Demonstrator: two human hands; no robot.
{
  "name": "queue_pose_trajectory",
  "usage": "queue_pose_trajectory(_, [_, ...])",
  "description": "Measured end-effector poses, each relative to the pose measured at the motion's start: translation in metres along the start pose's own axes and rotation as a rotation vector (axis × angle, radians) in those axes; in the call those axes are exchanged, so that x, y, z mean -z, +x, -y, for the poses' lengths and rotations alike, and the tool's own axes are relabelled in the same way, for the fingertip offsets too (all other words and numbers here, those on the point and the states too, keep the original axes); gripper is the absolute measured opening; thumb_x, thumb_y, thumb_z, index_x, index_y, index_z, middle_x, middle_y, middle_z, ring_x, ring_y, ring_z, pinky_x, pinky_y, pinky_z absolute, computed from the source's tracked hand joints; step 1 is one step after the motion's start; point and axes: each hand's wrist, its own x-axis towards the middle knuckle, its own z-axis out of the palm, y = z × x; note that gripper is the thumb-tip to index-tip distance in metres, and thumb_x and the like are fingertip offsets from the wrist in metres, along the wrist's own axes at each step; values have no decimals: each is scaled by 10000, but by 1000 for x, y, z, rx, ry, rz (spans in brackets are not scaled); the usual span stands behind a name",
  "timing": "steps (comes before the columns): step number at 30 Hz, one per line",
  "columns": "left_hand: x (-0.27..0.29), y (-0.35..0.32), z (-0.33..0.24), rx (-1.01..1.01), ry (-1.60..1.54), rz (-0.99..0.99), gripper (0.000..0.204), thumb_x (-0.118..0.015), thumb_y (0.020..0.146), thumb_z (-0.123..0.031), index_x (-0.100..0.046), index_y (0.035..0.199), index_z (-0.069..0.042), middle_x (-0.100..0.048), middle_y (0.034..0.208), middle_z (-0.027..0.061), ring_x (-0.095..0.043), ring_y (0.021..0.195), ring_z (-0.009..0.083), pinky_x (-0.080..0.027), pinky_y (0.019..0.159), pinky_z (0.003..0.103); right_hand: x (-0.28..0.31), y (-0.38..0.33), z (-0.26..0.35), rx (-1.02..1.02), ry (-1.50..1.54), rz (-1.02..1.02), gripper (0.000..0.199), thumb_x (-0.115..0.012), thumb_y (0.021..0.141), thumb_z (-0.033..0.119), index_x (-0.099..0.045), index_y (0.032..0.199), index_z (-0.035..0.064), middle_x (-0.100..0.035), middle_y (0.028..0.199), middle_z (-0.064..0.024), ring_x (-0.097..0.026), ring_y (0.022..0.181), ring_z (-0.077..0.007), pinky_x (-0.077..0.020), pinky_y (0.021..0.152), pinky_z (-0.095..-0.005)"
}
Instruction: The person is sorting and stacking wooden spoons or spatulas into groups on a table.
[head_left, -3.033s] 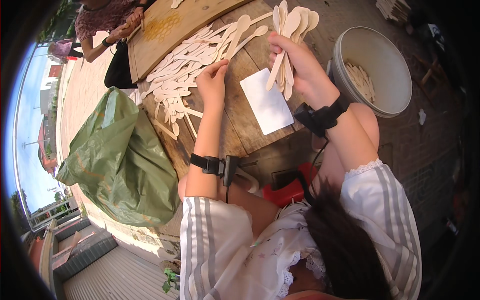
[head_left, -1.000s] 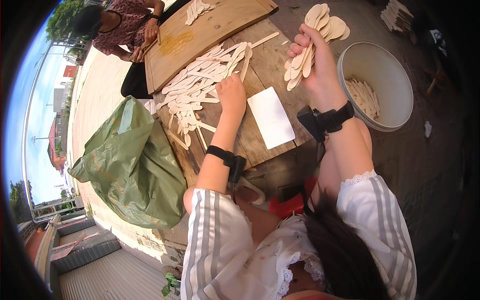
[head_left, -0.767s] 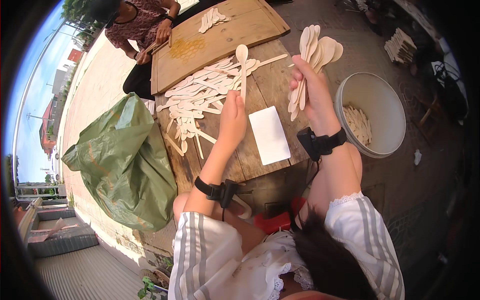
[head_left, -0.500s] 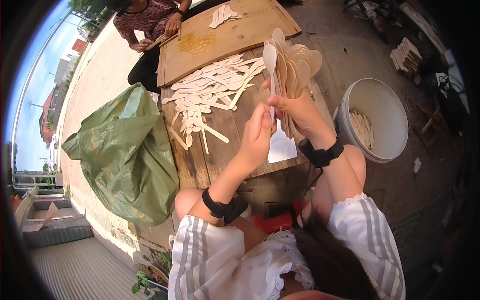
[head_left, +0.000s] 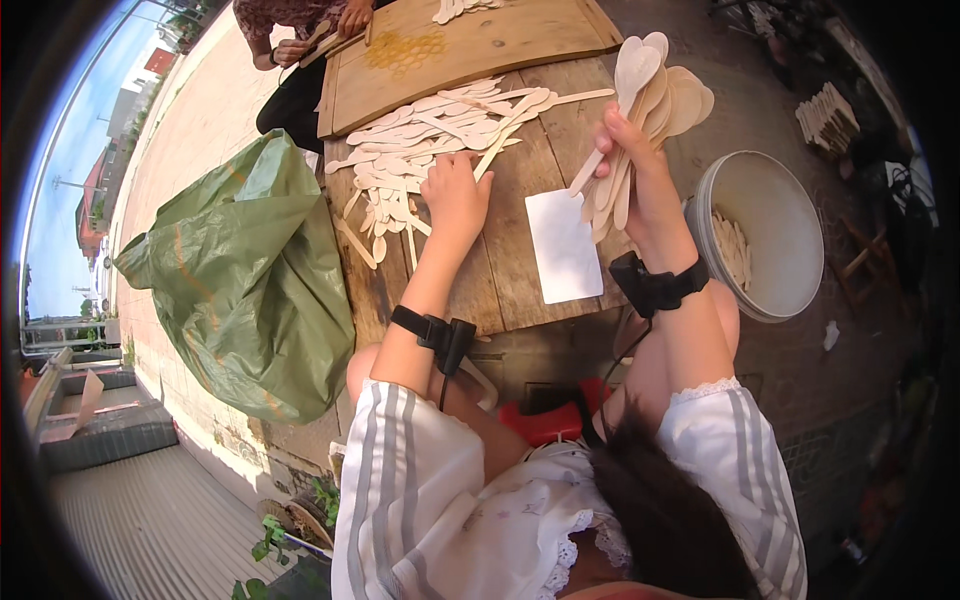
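Note:
My right hand [head_left: 645,175] is closed around a bundle of flat wooden spoons [head_left: 655,95], bowls fanned upward and handles pointing down, held above the table's right side. A loose heap of wooden spoons [head_left: 410,150] lies in the middle of the wooden table [head_left: 480,270]. At the heap's near edge, my left hand [head_left: 457,198] touches the spoons with its thumb spread away from bent fingers. Its fingertips are partly hidden among the spoons, and no spoon shows in its grasp. A white sheet of paper [head_left: 563,248] lies on the table between my hands.
To the right stands a white bucket [head_left: 770,200] with spoons inside. A green plastic sack [head_left: 250,290] rests against the table's left side. Across the table, a person's hands [head_left: 325,30] hold a wooden piece by a board [head_left: 480,45]. Stacked spoons [head_left: 828,115] sit far right.
My hands have separated. The left has moved left and away from the bundle to the heap; the right has carried the bundle rightward and up, uncovering the paper.

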Motion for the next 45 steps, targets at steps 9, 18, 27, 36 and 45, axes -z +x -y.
queue_pose_trajectory(9, [-11,3,12,-39,49,37,201,-718,720,-197,-607,872,-127,-559,919,38,-496,934,250,-337,805,406,15,5,13,124,185,-119,191,-609,878,252,-525,983,116,-569,780,18,-520,620,-61,-453,557,-197])
queue_pose_trajectory(18, [21,-2,15,116,13,107,88,-626,818,-184,-616,827,-97,-623,756,25,-554,780,243,-335,804,401,22,11,12,101,245,-166,165,-625,860,223,-537,949,116,-576,743,24,-533,618,-57,-459,551,-214])
queue_pose_trajectory(27, [72,-17,-46,220,-1110,237,217,-454,960,-177,-401,819,-21,-562,629,34,-503,526,69,-394,463,228,3,4,-17,-217,-219,-99,264,-718,791,295,-599,875,75,-541,704,50,-463,619,-31,-365,549,-194])
queue_pose_trajectory(36, [74,-33,-89,-39,-675,209,118,-541,845,-86,-436,856,-34,-581,668,157,-586,607,359,-448,533,414,-15,-4,-24,-128,-159,-115,275,-719,791,190,-598,979,29,-607,880,-1,-538,772,-57,-434,673,-226])
queue_pose_trajectory(45, [73,-28,-120,12,-564,258,138,-542,848,-103,-423,843,-34,-590,679,168,-598,631,369,-453,544,434,4,4,-18,-21,-159,-219,237,-711,791,152,-597,965,39,-595,840,12,-517,717,-45,-415,625,-216])
